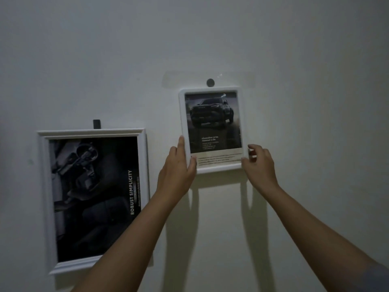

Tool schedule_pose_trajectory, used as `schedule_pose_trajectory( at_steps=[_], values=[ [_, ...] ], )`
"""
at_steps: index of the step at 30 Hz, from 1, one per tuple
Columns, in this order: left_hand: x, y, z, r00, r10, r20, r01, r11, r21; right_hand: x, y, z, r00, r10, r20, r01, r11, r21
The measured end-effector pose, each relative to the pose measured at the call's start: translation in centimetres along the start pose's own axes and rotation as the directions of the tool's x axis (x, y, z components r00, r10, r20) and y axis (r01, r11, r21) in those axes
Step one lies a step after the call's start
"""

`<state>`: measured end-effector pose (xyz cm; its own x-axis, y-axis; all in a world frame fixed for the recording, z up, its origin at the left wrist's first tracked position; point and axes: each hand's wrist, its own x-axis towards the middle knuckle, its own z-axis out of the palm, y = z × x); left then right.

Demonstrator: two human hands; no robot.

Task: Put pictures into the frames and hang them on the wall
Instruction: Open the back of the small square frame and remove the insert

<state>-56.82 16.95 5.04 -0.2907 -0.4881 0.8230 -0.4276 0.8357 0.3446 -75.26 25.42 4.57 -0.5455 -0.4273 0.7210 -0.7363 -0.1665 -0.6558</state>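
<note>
On the wall, centre right, small white frame (210, 88): it is held flat against the wall (210, 28), upright, with its top edge just below a dark round disc (210, 82). Whether it hangs from the disc cannot be told.
Picture in the small frame (212, 114): a dark pickup truck is shown above lines of small print, and a pale strip of text runs along the bottom.
Left hand (179, 167): the lower left corner of the small white frame is gripped, with the fingers laid up along the left edge and the thumb pressed on the front.
Right hand (259, 163): the lower right corner is pinched, with the thumb on the front rim and the fingers curled at the right edge.
Clear strip (185, 80): a faint transparent patch is seen on the wall behind the disc, wider than the frame.
Large white frame (43, 186): it is hung at the lower left of the picture, well apart from the small one, and its lower right corner is hidden by the left forearm.
Picture in the large frame (92, 197): a dark image is seen, with "ROBUST SIMPLICITY" printed sideways.
Black tab (96, 124): it is fixed to the wall, touching the top edge of the large frame.
Shadows (252, 207): they are cast on the wall below the small frame and both arms.
</note>
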Motion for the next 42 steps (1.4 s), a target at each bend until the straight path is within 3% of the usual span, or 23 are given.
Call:
schedule_pose_trajectory(
  at_steps=[8,15,20,23,26,33,38,42],
  values=[
    [0.3,0.9,0.8,0.994,-0.107,0.001,0.105,0.97,-0.218,0.0,-0.1,0.4,0.998,-0.017,-0.068,0.027,0.99,0.139],
    [-0.5,1.1,-1.1,0.995,-0.074,-0.071,0.05,0.954,-0.295,-1.3,-1.2,-0.8,0.994,-0.052,-0.096,0.076,0.96,0.271],
    [-3.4,-0.4,-3.1,0.994,-0.069,-0.085,0.036,0.941,-0.336,-5.3,-2.7,-1.7,0.996,-0.088,-0.013,0.086,0.917,0.391],
    [-7.2,-2.4,-5.1,0.993,-0.112,-0.04,0.089,0.919,-0.384,-10.0,-4.0,-0.8,0.996,-0.041,0.077,-0.005,0.857,0.516],
    [-12.9,-4.8,-7.8,0.988,-0.153,0.004,0.141,0.899,-0.416,-16.7,-5.6,1.0,0.975,0.098,0.2,-0.211,0.697,0.685],
    [-26.8,-12.7,-14.3,0.918,-0.344,0.195,0.39,0.869,-0.305,-32.9,-8.6,7.1,0.881,0.324,0.346,-0.472,0.544,0.693],
    [-34.4,-15.8,-19.1,0.879,-0.46,0.124,0.476,0.861,-0.179,-43.4,-11.3,11.9,0.827,0.437,0.354,-0.558,0.56,0.612],
    [-37.7,-17.0,-21.0,0.867,-0.436,0.242,0.492,0.827,-0.272,-51.2,-12.7,15.0,0.842,0.437,0.317,-0.54,0.662,0.52]
  ],
)
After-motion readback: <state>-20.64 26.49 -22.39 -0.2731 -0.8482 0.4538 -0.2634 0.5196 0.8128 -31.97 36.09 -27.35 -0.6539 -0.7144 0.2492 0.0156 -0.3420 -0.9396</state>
